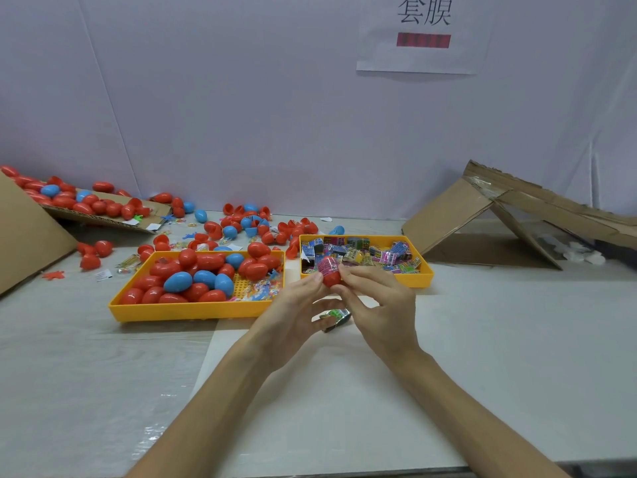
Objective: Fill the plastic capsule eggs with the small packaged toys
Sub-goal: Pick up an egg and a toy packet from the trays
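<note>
As two hands (293, 305) (382, 301) pinch, one egg (330, 273) seems wrapped.

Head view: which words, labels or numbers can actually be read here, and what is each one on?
"套膜": large black characters on the white paper sign on the back wall.
Red bar under them: blurred, unreadable.
Pink label on the red egg held by the left hand and right hand: too small to read.
Toy packets in the right yellow tray: print too small to read.
</note>
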Demonstrator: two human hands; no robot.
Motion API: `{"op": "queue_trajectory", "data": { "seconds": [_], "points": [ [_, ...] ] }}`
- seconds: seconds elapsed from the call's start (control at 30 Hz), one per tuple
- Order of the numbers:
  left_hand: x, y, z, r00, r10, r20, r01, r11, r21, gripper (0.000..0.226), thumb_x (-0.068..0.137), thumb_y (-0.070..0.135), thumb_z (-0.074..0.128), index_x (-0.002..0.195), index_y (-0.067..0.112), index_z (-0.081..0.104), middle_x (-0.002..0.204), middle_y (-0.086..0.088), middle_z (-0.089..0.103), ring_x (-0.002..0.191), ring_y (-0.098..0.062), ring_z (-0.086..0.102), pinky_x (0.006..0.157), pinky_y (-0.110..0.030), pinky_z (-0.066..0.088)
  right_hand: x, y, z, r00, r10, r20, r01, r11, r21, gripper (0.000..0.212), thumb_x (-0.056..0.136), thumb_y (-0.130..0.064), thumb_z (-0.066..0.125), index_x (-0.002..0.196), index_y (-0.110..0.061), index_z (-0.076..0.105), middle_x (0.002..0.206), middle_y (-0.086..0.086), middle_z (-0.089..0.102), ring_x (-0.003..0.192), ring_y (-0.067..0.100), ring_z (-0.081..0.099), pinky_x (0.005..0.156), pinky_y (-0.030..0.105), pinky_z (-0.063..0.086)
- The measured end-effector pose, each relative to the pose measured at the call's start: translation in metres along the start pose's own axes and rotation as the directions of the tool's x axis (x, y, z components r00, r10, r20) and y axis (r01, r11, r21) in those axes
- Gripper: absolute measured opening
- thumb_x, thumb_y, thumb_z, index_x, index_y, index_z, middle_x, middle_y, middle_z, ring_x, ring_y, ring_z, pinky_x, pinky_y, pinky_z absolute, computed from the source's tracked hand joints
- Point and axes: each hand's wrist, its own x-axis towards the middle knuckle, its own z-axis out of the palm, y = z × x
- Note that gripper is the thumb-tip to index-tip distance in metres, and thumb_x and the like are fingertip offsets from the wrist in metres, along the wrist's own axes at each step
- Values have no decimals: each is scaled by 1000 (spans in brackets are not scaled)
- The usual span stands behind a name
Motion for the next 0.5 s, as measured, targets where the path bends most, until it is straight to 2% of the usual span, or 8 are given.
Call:
{"op": "queue_trajectory", "data": {
  "seconds": [0.1,0.2,0.3,0.37,0.43,0.5],
  "points": [
    [1,0,0,1000,2,-2,-2,1000,6,33,98,44,57,115,22,75,118,-5,71,103,-18,67,91,-32,55,2,-1,-1,1000,7,24,-8,1000,21,30,79,-4,83,108,-5,77,103,4,76,96,21,71,82,45,58],
    [2,0,0,1000,4,-4,-4,1000,22,35,98,45,56,117,22,75,125,-7,70,103,-17,67,97,-37,51,4,-4,-2,997,23,70,-27,998,55,38,82,-5,81,119,-8,72,106,1,73,100,15,67,88,34,56],
    [3,0,0,1000,-15,-19,16,999,43,38,99,46,55,120,19,73,127,-7,70,105,-19,66,101,-39,50,5,-5,-2,996,28,84,-32,999,38,35,82,-4,81,116,-7,74,106,2,72,99,16,68,86,37,56],
    [3,-1,0,1000,-22,-20,23,998,55,40,100,44,54,124,16,70,126,-6,70,102,-19,66,98,-38,49,5,-5,-3,996,33,79,-35,999,32,32,81,-4,82,112,-5,76,105,3,73,98,16,68,85,35,56],
    [2,-1,1,1000,-19,-20,20,998,51,39,100,43,55,123,15,70,120,-4,71,96,-17,65,93,-36,48,6,-4,-4,996,41,80,-45,998,52,28,80,-5,82,108,-6,76,102,2,74,96,13,68,86,27,55],
    [2,-2,1,999,-5,-33,7,998,57,36,99,42,56,120,17,72,114,-3,71,88,-14,65,89,-34,48,6,-4,-5,992,90,90,-99,990,104,23,82,-8,80,105,-9,77,99,-2,75,94,9,69,85,23,54]
  ]
}}
